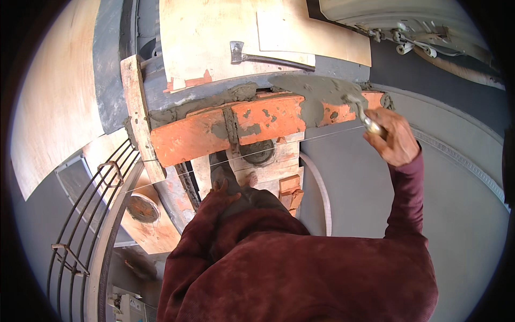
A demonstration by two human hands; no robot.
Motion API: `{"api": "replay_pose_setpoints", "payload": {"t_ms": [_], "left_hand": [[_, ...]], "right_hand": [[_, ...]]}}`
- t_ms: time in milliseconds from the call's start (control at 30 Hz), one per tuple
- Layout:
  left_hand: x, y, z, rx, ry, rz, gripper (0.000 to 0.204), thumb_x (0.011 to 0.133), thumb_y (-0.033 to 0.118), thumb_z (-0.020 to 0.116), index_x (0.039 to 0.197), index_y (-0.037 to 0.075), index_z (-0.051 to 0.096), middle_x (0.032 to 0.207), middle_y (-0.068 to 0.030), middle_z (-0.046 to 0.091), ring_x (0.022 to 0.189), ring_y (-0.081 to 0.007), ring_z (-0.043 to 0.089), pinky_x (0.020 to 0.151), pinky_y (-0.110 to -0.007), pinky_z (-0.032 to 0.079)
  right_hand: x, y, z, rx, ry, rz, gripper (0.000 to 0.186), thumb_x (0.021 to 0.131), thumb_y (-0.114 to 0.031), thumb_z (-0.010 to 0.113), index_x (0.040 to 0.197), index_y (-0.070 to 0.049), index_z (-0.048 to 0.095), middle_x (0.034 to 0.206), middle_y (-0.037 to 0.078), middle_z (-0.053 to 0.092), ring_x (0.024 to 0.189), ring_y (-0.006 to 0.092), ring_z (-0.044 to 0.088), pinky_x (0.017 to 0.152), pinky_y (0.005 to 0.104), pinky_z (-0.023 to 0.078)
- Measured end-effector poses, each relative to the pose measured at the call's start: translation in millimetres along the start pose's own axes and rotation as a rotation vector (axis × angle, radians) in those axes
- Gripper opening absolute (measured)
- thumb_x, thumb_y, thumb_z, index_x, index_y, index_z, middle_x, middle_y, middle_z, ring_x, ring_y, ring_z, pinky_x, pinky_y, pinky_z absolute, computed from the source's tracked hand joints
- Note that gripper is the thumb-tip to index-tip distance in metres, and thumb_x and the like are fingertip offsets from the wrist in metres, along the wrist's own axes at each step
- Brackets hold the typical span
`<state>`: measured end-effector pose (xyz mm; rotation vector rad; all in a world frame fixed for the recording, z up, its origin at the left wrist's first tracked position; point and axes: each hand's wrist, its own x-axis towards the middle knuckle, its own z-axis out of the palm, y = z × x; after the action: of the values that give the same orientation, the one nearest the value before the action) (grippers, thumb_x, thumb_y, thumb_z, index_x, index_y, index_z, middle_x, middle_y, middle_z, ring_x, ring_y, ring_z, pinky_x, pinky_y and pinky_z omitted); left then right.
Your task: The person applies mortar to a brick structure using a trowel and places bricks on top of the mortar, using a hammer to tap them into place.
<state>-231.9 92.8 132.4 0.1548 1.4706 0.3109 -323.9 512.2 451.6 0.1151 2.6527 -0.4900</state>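
Note:
My right hand (395, 138) is closed around the handle of a trowel (374, 127) at the right end of a brick course. Wet grey mortar (316, 88) lies around the trowel's blade and over the bricks there, so the blade's outline is hard to make out. To the left, two orange bricks (190, 138) (270, 119) sit end to end with a mortar joint (230, 126) between them. My left hand (222, 196) rests on my leg, its fingers spread and holding nothing. A thin taut string (327, 133) runs along the near side of the bricks.
A hatchet-like hammer (236, 52) lies on plywood (209, 27) beyond the wall. An upright wooden post (140, 118) stands at the bricks' left end. Steel bars (91, 212) are at left, mortar buckets (144, 208) (257, 153) and broken bricks (291, 192) below.

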Motion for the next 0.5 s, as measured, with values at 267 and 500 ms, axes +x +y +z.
{"api": "replay_pose_setpoints", "payload": {"t_ms": [267,500], "left_hand": [[70.4,-13.0,93.2,0.427,0.191,-0.094,0.099,0.080,0.063,0.063,0.156,0.032,0.007,0.161,-0.0203,-0.001,0.142,-0.0510,0.019,0.110,-0.059,0.032],[101.4,-49.4,144.2,0.604,0.387,0.026,0.074,0.077,0.050,0.071,0.143,0.025,0.048,0.160,-0.0183,0.014,0.143,-0.0450,0.021,0.114,-0.052,0.029]], "right_hand": [[-210.1,70.4,194.2,0.553,-0.265,0.582,0.031,0.074,-0.012,0.069,0.102,0.001,0.066,0.091,0.020,0.067,0.077,0.0331,0.065,0.073,0.0401,0.049],[-137.2,141.3,576.2,0.234,-0.289,0.621,0.026,0.082,-0.019,0.062,0.102,-0.004,0.067,0.092,0.020,0.070,0.091,0.0362,0.069,0.084,0.0447,0.055]]}}
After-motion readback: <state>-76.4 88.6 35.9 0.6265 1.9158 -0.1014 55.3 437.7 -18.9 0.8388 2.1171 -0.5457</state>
